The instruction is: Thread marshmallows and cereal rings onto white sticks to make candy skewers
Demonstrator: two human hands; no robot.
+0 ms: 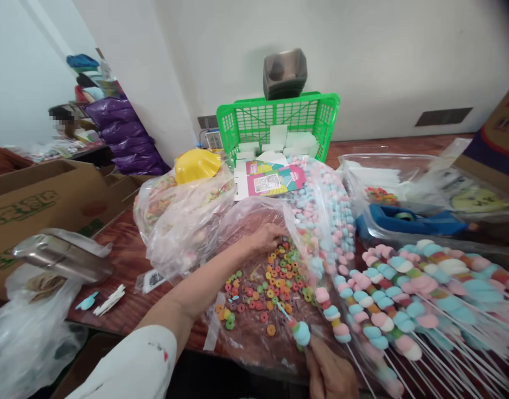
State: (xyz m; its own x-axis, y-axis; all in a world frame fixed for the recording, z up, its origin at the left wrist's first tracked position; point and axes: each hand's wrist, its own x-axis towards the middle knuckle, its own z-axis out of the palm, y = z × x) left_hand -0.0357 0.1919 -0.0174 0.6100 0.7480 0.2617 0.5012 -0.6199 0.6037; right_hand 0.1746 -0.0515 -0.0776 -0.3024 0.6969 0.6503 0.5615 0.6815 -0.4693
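My left hand [267, 237] reaches to the back of a pile of colourful gummy rings [279, 271] spread on a clear plastic sheet. Its fingers are curled together at the pile's edge, and whatever they pinch is hidden. Low in the view, my right hand [333, 370] is closed around a candy skewer [301, 333]. A blue and white marshmallow and a reddish piece are threaded on it, and its bare stick tip points up and left over the rings. One fuller marshmallow skewer [332, 315] lies just right of it.
Many finished-looking skewers [399, 299] are heaped at right. Bagged marshmallows [320, 205] lie behind, near a green basket [279, 119] and printed box [274, 182]. A blue tape dispenser [407, 220] sits in a clear tub. At left are a steel flask [63, 257] and cardboard boxes [42, 205].
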